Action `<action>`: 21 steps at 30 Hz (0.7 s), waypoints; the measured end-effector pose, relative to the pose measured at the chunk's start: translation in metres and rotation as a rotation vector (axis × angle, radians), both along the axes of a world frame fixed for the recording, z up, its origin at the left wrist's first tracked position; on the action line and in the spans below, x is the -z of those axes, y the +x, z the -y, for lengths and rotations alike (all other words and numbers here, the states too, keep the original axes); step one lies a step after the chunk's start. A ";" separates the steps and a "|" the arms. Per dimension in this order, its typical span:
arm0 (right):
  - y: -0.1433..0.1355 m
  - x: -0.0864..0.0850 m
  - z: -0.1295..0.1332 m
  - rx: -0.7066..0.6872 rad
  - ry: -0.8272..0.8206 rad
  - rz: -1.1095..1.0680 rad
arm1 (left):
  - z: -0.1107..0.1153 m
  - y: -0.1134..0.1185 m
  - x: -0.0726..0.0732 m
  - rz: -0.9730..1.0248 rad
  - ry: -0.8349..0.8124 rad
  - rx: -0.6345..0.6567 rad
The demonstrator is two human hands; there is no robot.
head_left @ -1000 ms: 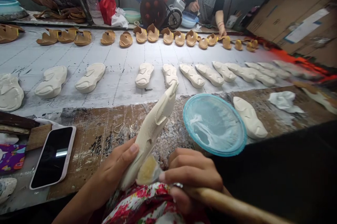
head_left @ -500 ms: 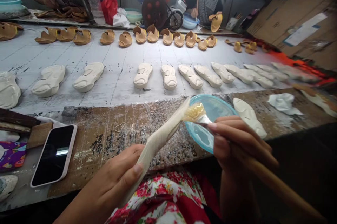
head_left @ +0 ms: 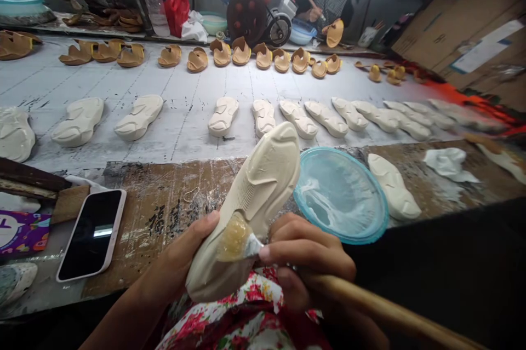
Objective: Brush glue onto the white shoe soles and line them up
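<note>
My left hand (head_left: 184, 251) grips a cream shoe sole (head_left: 267, 175) by its left edge, tilted so its broad contoured face shows. Its fingers behind the sole are hidden. In my right hand (head_left: 308, 254) is a glue brush (head_left: 236, 237) with a long wooden handle. The brush's wet yellowish bristles press on the lower half of the sole. Just right of the sole sits a light blue bowl (head_left: 341, 196) with whitish liquid streaked inside. Another cream sole lies on the cardboard to the right of the bowl.
Cream soles (head_left: 224, 116) stand in a row on the white table, with tan sandal uppers (head_left: 197, 59) behind. A phone (head_left: 92, 235) lies at left, a crumpled tissue (head_left: 450, 164) at right. Two people work across the table, near a grinding machine (head_left: 255, 16).
The held sole has turned from edge-on to face me. My right hand has moved down and left, taking the brush from the sole's far tip to its lower half.
</note>
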State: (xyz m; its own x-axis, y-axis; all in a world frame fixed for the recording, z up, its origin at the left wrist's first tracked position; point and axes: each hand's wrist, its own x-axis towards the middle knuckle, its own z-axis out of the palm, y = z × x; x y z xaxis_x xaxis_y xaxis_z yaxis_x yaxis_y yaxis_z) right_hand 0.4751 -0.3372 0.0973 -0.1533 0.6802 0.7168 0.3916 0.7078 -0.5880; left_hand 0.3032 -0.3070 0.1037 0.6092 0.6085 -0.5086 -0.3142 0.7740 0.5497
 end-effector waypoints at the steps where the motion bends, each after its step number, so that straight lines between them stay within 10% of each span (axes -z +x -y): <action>1: 0.002 -0.002 -0.001 -0.001 0.004 -0.088 | 0.001 0.000 -0.001 0.034 0.014 -0.013; 9: 0.015 0.003 0.009 -0.133 -0.069 -0.189 | -0.002 0.004 0.005 -0.032 -0.033 -0.011; 21: 0.025 -0.013 0.000 -0.235 0.062 0.090 | -0.003 0.017 -0.013 -0.644 0.770 0.141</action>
State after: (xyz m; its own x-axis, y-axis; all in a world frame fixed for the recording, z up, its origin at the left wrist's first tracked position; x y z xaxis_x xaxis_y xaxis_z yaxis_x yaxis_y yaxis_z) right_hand 0.5003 -0.3370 0.1102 -0.3666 0.5737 0.7325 0.2610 0.8191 -0.5109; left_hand 0.3198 -0.3039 0.1168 0.4488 0.8534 -0.2650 0.2848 0.1445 0.9476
